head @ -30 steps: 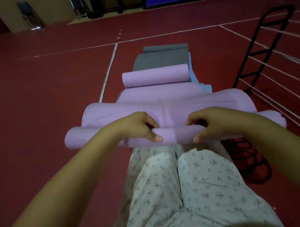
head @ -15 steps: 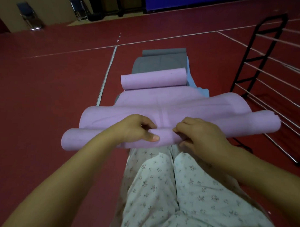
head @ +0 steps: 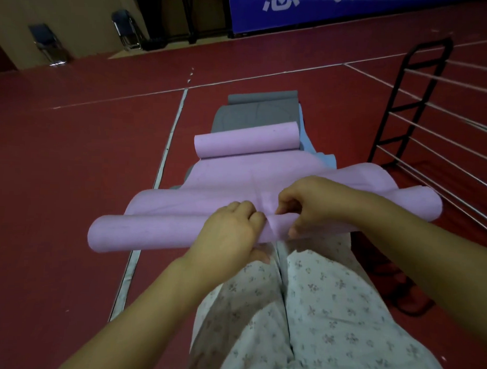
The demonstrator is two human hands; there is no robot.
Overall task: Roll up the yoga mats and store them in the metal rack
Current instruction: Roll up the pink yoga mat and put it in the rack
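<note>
Fingers of my left hand (head: pixel 229 233) and right hand (head: pixel 305 205) are curling around the purple yoga mat's roll (head: pixel 152 231) mid-width; foam's feeling soft, floppy, so I'm gripping near center.

Bare forearms (head: pixel 155 300); pale floral-print trousers (head: pixel 323 319)

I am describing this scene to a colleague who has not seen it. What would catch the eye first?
First, the two hands at the centre: the left hand and the right hand grip the near rolled edge of a purple yoga mat, held above the person's lap. Its far end is also curled into a roll, lying on a grey mat on the red floor. At the right stands the black metal rack, with nothing visible on its bars.
</note>
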